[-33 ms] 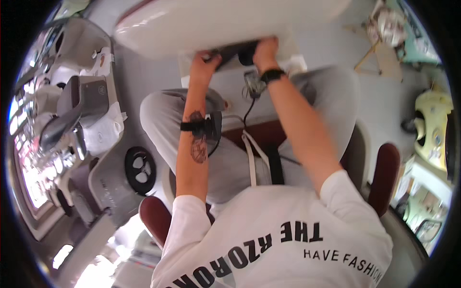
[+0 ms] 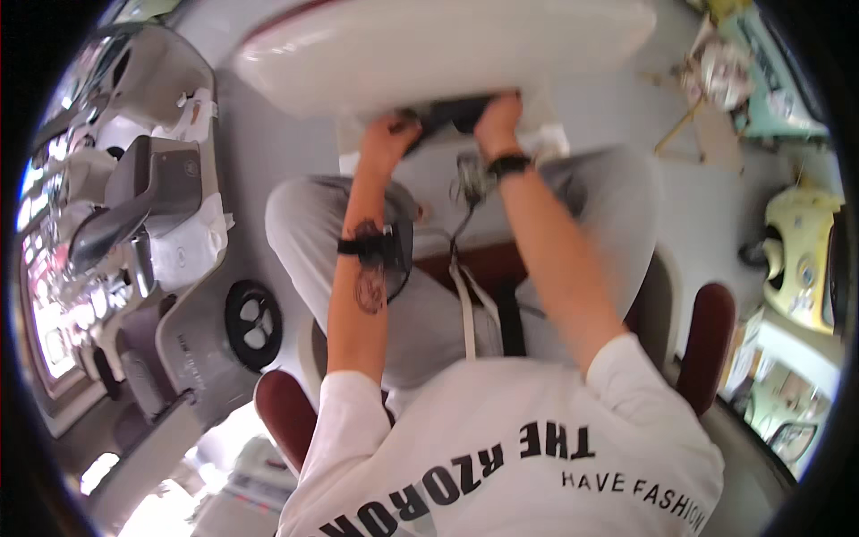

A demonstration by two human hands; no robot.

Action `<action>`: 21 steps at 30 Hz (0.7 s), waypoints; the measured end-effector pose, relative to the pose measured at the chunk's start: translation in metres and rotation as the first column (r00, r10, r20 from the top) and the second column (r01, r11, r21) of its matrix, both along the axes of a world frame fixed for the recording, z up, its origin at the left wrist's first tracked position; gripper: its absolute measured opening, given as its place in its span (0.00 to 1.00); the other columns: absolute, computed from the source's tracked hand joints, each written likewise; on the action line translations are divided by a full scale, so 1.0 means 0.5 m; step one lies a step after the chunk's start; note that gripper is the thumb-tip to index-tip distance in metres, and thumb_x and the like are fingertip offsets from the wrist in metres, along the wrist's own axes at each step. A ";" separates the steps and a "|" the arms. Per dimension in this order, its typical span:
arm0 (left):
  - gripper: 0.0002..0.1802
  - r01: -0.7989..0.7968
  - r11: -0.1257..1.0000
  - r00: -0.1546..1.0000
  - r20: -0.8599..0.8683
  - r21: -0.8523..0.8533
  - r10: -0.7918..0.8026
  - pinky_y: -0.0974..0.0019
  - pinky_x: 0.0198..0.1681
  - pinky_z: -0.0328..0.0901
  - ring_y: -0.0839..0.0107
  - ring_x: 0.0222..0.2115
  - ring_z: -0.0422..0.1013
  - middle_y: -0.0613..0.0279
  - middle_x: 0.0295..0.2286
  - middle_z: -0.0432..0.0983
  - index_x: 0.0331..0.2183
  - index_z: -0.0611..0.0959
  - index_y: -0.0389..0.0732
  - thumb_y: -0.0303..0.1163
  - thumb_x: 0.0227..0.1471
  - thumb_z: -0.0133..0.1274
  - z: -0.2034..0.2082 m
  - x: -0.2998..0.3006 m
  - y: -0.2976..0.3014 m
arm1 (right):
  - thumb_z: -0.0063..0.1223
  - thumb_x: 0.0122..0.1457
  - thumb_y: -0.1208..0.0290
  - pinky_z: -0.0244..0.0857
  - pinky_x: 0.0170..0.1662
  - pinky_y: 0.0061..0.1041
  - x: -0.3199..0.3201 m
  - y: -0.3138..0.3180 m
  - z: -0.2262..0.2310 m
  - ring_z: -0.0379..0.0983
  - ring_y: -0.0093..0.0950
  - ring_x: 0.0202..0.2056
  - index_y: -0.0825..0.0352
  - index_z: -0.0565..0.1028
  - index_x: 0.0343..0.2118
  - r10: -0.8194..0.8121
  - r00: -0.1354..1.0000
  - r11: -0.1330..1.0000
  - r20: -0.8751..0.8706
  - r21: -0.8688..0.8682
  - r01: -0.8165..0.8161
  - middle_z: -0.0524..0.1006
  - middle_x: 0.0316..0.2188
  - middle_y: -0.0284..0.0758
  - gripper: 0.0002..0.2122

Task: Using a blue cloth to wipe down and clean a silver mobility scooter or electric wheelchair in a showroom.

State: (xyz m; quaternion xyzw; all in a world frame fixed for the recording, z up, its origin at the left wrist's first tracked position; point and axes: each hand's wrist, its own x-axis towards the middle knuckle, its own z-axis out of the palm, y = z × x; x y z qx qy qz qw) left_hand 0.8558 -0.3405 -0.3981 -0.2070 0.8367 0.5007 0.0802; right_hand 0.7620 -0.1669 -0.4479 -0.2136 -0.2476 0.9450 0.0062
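In front of me, just below a large cream-white rounded panel (image 2: 447,58), a dark elongated piece (image 2: 447,115) stretches between my hands. Motion blur keeps me from telling its exact kind. My left hand (image 2: 386,145) is closed around its left end, and my right hand (image 2: 499,123) grips the right end. Behind the piece lies a pale tray-like surface (image 2: 548,140), partly covered by my hands. A small metallic-looking object (image 2: 471,177) with a dark cable sits near my right wrist. A black device (image 2: 394,251) is strapped to my left forearm.
Grey scooter-like vehicles (image 2: 170,192) and a black wheel (image 2: 253,324) stand at the left. On the right are a yellow scooter-like vehicle (image 2: 798,259) and a wooden stand (image 2: 702,134). Dark red armrests (image 2: 707,345) flank my seat.
The view has shifted slightly, so the white panel and both hands sit a little lower in the picture. Both hands keep their grip on the dark piece.
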 end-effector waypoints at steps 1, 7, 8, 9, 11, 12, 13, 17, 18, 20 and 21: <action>0.21 0.049 0.999 0.989 -0.136 -0.007 -0.049 0.60 0.40 0.69 0.60 0.33 0.76 0.51 0.30 0.80 0.36 0.83 0.35 0.43 0.47 0.64 -0.003 -0.004 0.007 | 0.39 0.68 0.63 0.64 0.51 0.35 -0.014 0.019 -0.011 0.69 0.31 0.43 0.63 0.72 0.46 -0.063 0.990 0.986 -0.125 0.147 0.081 0.74 0.43 0.33 0.13; 0.14 0.117 0.959 0.957 -0.288 0.257 -0.039 0.69 0.32 0.65 0.77 0.28 0.70 0.66 0.26 0.77 0.31 0.82 0.36 0.37 0.49 0.62 0.076 0.072 -0.014 | 0.36 0.68 0.65 0.62 0.53 0.34 0.146 0.008 0.056 0.67 0.30 0.47 0.68 0.68 0.48 -0.076 0.950 0.794 -0.304 0.557 0.242 0.71 0.45 0.36 0.14; 0.11 0.121 0.961 0.932 -0.362 0.250 -0.023 0.70 0.32 0.64 0.78 0.28 0.68 0.69 0.26 0.76 0.31 0.82 0.37 0.35 0.49 0.62 0.080 0.092 -0.038 | 0.36 0.68 0.66 0.61 0.55 0.33 0.156 -0.016 0.107 0.66 0.31 0.49 0.70 0.67 0.50 -0.089 0.942 0.773 -0.324 0.573 0.271 0.71 0.47 0.38 0.15; 0.08 0.112 0.913 0.877 -0.471 0.391 0.094 0.70 0.32 0.64 0.79 0.28 0.68 0.70 0.26 0.75 0.32 0.81 0.38 0.31 0.50 0.61 0.103 0.094 -0.031 | 0.36 0.68 0.67 0.60 0.58 0.33 0.153 -0.015 0.172 0.66 0.32 0.51 0.73 0.67 0.52 -0.115 0.926 0.733 -0.360 0.598 0.323 0.71 0.49 0.39 0.16; 0.06 0.135 0.641 0.786 -0.475 0.755 0.394 0.70 0.35 0.65 0.78 0.30 0.70 0.71 0.28 0.75 0.34 0.78 0.41 0.26 0.52 0.58 0.166 0.120 0.001 | 0.38 0.67 0.68 0.61 0.57 0.33 0.220 -0.026 0.341 0.67 0.32 0.49 0.73 0.68 0.51 -0.139 0.863 0.655 -0.486 0.609 0.448 0.71 0.49 0.39 0.15; 0.07 0.189 0.391 0.751 -0.389 0.901 0.533 0.69 0.37 0.67 0.76 0.32 0.72 0.70 0.30 0.75 0.35 0.77 0.42 0.24 0.52 0.56 0.222 0.122 0.015 | 0.39 0.67 0.69 0.61 0.56 0.33 0.201 -0.012 0.386 0.68 0.31 0.48 0.73 0.68 0.50 -0.104 0.827 0.734 -0.552 0.519 0.438 0.71 0.48 0.39 0.14; 0.08 0.251 0.208 0.682 -0.325 0.945 0.655 0.67 0.41 0.68 0.72 0.37 0.74 0.65 0.35 0.76 0.37 0.75 0.42 0.22 0.53 0.53 0.288 0.124 0.022 | 0.43 0.66 0.69 0.62 0.55 0.32 0.184 -0.016 0.424 0.69 0.33 0.47 0.72 0.69 0.49 0.021 0.737 0.691 -0.675 0.542 0.478 0.72 0.47 0.40 0.13; 0.07 -0.062 0.779 0.457 -0.676 0.624 0.579 0.66 0.40 0.67 0.69 0.33 0.71 0.57 0.33 0.77 0.34 0.75 0.36 0.27 0.53 0.55 0.433 0.090 -0.062 | 0.54 0.53 0.72 0.63 0.51 0.37 0.125 -0.095 0.509 0.73 0.41 0.43 0.65 0.75 0.42 0.625 0.515 -0.056 -0.587 0.624 0.780 0.76 0.40 0.40 0.12; 0.07 -0.093 0.776 0.457 -0.665 0.624 0.590 0.66 0.40 0.67 0.69 0.33 0.71 0.57 0.33 0.77 0.34 0.75 0.36 0.27 0.53 0.55 0.443 0.075 -0.083 | 0.55 0.49 0.72 0.64 0.50 0.39 0.137 -0.139 0.535 0.72 0.42 0.43 0.63 0.77 0.40 0.706 0.531 -0.193 -0.469 0.594 0.781 0.76 0.39 0.38 0.13; 0.10 -0.342 0.907 0.347 -0.864 0.246 0.365 0.59 0.35 0.66 0.53 0.29 0.72 0.48 0.26 0.74 0.31 0.74 0.35 0.29 0.48 0.57 0.456 0.028 -0.099 | 0.55 0.45 0.72 0.64 0.46 0.41 0.132 -0.188 0.511 0.73 0.38 0.42 0.63 0.77 0.38 0.732 0.505 -0.284 -0.458 0.469 0.836 0.77 0.37 0.33 0.14; 0.11 -0.312 0.908 0.378 -0.841 0.278 0.387 0.57 0.36 0.66 0.48 0.30 0.71 0.45 0.27 0.74 0.32 0.74 0.34 0.31 0.49 0.56 0.432 0.001 -0.102 | 0.56 0.45 0.71 0.64 0.45 0.40 0.130 -0.209 0.500 0.73 0.37 0.42 0.64 0.77 0.37 0.708 0.542 -0.357 -0.452 0.432 0.828 0.77 0.36 0.32 0.14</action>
